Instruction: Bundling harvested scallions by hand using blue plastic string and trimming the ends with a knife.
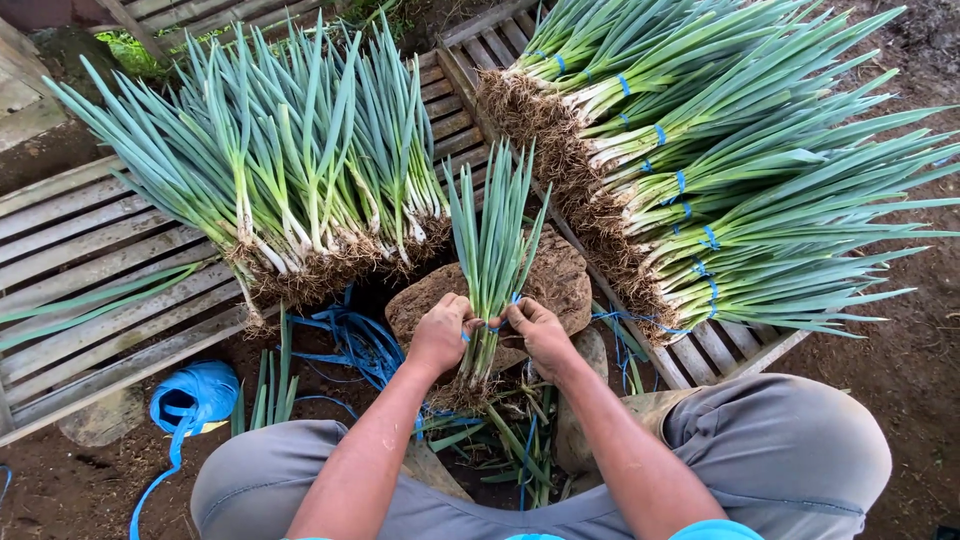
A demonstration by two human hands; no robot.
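Both hands, left hand [440, 335] and right hand [540, 335], clamp one bunch of green onions [492, 250] upright above the flat stone [560, 285], steadying its stalks while blue string [505, 322] wraps them.

No packages, labels, signs or screens are seen anywhere in the view.

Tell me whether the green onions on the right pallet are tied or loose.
Tied. The green onions on the right pallet lie in separate bundles, each with a blue band around its stalks just above the roots.
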